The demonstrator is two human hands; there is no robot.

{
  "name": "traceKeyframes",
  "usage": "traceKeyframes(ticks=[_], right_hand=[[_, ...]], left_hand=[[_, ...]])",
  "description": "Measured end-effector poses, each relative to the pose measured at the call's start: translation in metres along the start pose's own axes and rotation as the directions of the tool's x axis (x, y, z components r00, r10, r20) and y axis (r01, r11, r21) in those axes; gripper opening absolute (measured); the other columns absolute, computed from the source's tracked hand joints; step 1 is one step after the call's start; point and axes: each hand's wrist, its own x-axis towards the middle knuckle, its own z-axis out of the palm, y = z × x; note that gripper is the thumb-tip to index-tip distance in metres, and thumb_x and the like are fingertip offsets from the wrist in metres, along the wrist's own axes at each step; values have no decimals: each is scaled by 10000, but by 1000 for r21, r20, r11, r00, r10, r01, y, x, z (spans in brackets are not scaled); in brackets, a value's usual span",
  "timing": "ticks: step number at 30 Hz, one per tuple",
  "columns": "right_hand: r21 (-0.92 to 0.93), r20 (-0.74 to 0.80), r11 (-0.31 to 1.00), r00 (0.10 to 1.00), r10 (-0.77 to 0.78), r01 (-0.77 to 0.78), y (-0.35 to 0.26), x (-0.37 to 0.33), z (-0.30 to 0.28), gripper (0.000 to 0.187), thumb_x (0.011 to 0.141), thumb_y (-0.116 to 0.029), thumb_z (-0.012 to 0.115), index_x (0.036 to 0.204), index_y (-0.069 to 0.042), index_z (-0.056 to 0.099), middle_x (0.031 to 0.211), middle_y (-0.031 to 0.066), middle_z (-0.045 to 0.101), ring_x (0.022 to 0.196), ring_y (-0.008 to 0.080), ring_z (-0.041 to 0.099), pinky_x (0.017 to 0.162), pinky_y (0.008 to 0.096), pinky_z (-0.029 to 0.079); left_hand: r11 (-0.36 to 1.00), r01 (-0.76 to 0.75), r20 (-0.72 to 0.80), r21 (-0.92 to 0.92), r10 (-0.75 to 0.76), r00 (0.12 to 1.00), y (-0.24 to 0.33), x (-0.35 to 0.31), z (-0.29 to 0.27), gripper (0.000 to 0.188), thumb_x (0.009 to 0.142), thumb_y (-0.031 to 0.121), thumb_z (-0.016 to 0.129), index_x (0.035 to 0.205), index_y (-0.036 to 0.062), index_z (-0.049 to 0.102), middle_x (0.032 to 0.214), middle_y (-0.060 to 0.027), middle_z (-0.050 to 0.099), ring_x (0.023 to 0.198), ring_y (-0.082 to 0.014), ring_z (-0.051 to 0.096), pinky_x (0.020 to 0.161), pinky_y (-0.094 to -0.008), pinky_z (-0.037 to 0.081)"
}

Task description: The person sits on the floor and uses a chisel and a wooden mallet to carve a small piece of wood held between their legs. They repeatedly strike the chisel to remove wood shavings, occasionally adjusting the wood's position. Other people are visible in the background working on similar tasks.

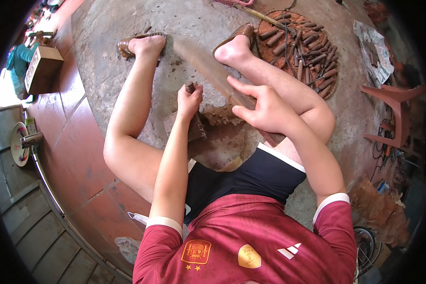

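My left hand (190, 102) is closed around a short dark brown wooden stick (190, 87), which stands nearly upright with its top poking out of the fist. Just under that hand sits a dark chopping block (197, 130) on the floor between my legs. My right hand (266, 110) grips a long machete (208, 68), with the index finger stretched along it. Motion blurs the blade, which slants up and left toward my feet; its lower end (273, 138) shows below my palm.
Several brown wooden pieces (317, 52) lie on a round pile of reddish chips by my right foot. A red plastic chair (397, 113) and a white sack (373, 49) are at the right. Another person (20, 64) works at a wooden box (45, 70) at the far left.
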Motion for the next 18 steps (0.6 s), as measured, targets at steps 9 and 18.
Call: traceKeyframes(ticks=[9, 18], right_hand=[[231, -205, 969, 978, -42, 90, 44, -53, 3, 622, 816, -56, 674, 1397, -66, 453, 857, 14, 640, 734, 43, 530, 671, 224, 479], [145, -262, 975, 957, -124, 167, 52, -93, -11, 598, 825, -5, 648, 1384, 14, 437, 1144, 109, 623, 937, 83, 564, 853, 234, 474]], left_hand=[[976, -20, -128, -219, -8, 992, 27, -11, -2, 273, 930, 226, 630, 752, 79, 486, 580, 34, 461, 486, -66, 415, 457, -244, 364], [975, 90, 123, -205, -66, 990, 19, -19, -12, 122, 970, 175, 501, 948, 55, 507, 796, -50, 567, 721, -134, 567, 666, -268, 473]])
